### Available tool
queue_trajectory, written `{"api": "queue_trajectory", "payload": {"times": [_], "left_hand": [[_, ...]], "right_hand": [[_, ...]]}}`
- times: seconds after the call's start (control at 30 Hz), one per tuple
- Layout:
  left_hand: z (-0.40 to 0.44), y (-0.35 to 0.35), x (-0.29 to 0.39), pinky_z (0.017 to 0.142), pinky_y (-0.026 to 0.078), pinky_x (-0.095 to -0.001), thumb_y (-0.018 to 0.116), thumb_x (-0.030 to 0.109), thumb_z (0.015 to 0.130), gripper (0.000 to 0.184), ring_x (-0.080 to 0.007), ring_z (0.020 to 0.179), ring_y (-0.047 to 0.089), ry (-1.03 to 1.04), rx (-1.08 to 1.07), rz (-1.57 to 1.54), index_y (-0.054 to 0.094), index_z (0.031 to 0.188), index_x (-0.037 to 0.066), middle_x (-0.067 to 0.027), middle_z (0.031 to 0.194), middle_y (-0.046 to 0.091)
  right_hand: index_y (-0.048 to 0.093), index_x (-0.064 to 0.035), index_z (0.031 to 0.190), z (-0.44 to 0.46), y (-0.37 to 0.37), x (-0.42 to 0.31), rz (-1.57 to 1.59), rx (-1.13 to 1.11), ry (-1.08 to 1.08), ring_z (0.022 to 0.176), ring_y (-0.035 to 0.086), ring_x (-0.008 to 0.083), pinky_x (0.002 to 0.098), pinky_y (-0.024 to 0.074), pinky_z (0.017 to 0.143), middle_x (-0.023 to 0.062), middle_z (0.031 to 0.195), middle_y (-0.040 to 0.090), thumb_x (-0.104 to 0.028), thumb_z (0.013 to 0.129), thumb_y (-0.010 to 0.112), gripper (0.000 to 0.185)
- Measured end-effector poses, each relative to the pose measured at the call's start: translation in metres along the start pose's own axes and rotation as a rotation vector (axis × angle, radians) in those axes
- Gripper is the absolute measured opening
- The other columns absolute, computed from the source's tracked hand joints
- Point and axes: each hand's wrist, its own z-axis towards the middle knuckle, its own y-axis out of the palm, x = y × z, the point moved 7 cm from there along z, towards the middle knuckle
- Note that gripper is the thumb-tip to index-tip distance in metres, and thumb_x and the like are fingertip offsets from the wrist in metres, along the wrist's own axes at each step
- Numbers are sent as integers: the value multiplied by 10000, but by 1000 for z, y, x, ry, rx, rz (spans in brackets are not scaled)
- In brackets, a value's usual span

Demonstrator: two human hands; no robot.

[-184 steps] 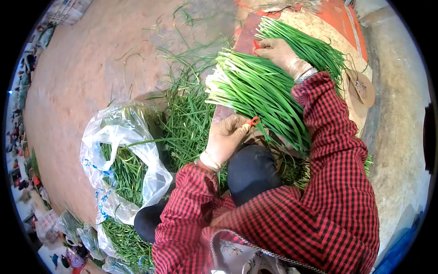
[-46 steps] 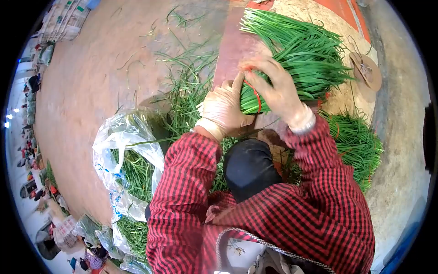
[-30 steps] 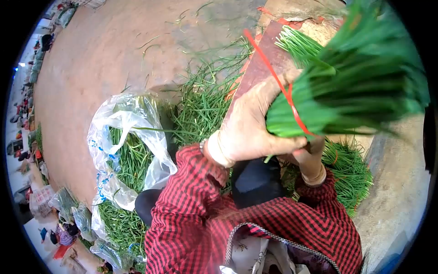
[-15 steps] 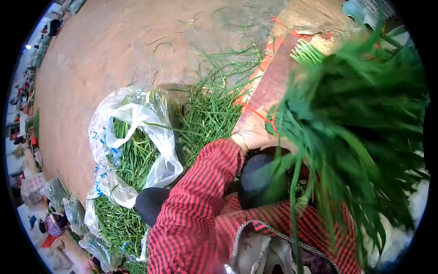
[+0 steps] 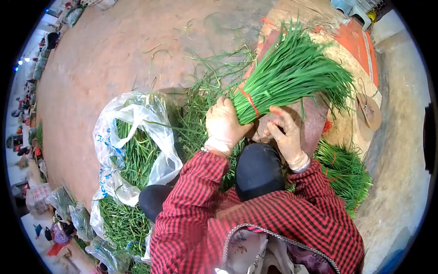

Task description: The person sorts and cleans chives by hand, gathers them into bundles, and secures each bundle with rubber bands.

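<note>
A bundle of green chives (image 5: 292,73) lies slanted over a dark reddish board (image 5: 315,121), its leaves fanning toward the upper right. A red band (image 5: 248,101) circles it near the stem end. My left hand (image 5: 226,124) is closed around that end, which it partly hides. Just below the band, my right hand (image 5: 285,136) is apart from the stems, fingers bent but spread, with nothing visible in them. To the right of my right forearm sit banded chives (image 5: 342,173).
A clear plastic bag (image 5: 166,166) with loose chives stands left of my knees. More loose chives (image 5: 205,114) are heaped beside the board. A round brown disc (image 5: 368,112) lies at right; a grey-blue plastic stool (image 5: 353,9) is at top right.
The bundle, blurred and hanging rightward before, now rests farther left across the board with its leaves pointing up-right. My right hand has come into view, and the banded chives at right are uncovered.
</note>
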Motion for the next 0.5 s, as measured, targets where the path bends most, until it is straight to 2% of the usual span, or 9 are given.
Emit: {"api": "queue_trajectory", "payload": {"times": [0.07, 0.13, 0.2, 0.23, 0.3, 0.37, 0.43, 0.47, 0.5], "left_hand": [[-6, 1, 5, 963, 436, -437, 828, 461, 587, 884, -352, 1098, 568, 72, 140, 24, 478, 1202, -69, -227, 1217, 544], [-10, 2, 13, 981, 423, -449, 829, 460, 592, 937, -367, 1149, 545, 97, 145, 100, 442, 1250, -82, -255, 1311, 498], [-10, -1, 15, 1022, 393, -456, 817, 497, 597, 1007, -375, 1196, 517, 88, 91, 98, 400, 1296, -96, -269, 1372, 450], [-9, -4, 16, 1036, 382, -452, 809, 522, 598, 1056, -378, 1215, 505, 102, 30, 83, 368, 1328, -101, -273, 1388, 435], [-1, -13, 18, 1094, 320, -462, 792, 587, 586, 1200, -382, 1303, 434, 120, -103, 16, 270, 1413, -108, -288, 1437, 379], [4, -14, 26, 1110, 292, -473, 794, 593, 576, 1230, -378, 1331, 402, 175, -57, 55, 244, 1428, -105, -290, 1449, 361], [10, -3, 42, 1147, 216, -497, 798, 604, 551, 1301, -365, 1392, 323, 251, -53, 159, 181, 1456, -99, -294, 1481, 307], [11, 8, 50, 1151, 204, -506, 802, 597, 547, 1305, -365, 1411, 291, 263, -141, 139, 176, 1457, -98, -296, 1501, 268], [10, 14, 57, 1119, 270, -495, 805, 589, 542, 1301, -368, 1371, 350, 254, -128, 141, 181, 1458, -92, -293, 1460, 326]], "right_hand": [[460, -22, 1352, 8, 7, -25, -100, 24, -317, 753, 600, 94, 227, 516, 690, 68, 1036, 641, -1, 916, 583, 454], [481, -21, 1350, 18, 17, -33, -96, -29, -182, 707, 570, 76, 216, 502, 629, 46, 974, 641, -45, 931, 593, 434], [560, -15, 1239, 31, 27, -21, -115, -192, 18, 663, 571, 70, 208, 485, 580, 31, 845, 634, -126, 957, 591, 304], [613, -15, 1044, 36, 22, -10, -113, -243, 32, 607, 567, 73, 204, 476, 560, 29, 737, 609, -221, 991, 553, 222], [600, -27, 965, 31, 13, -8, -26, -219, 63, 591, 569, 78, 203, 474, 556, 31, 715, 605, -254, 1001, 530, 240], [552, -58, 805, 20, 5, 1, 107, -153, 103, 552, 546, 86, 199, 441, 518, 40, 684, 596, -319, 1024, 471, 350], [536, -65, 788, 11, -10, 17, 92, -129, 120, 534, 527, 86, 200, 421, 502, 37, 669, 587, -316, 1024, 468, 351], [520, -71, 772, 6, -17, 22, 75, -112, 131, 516, 507, 86, 201, 401, 485, 34, 654, 577, -313, 1024, 464, 354], [505, -75, 749, -1, -22, 25, 88, -62, 199, 500, 475, 79, 203, 367, 467, 16, 616, 541, -283, 1016, 472, 340]]}}
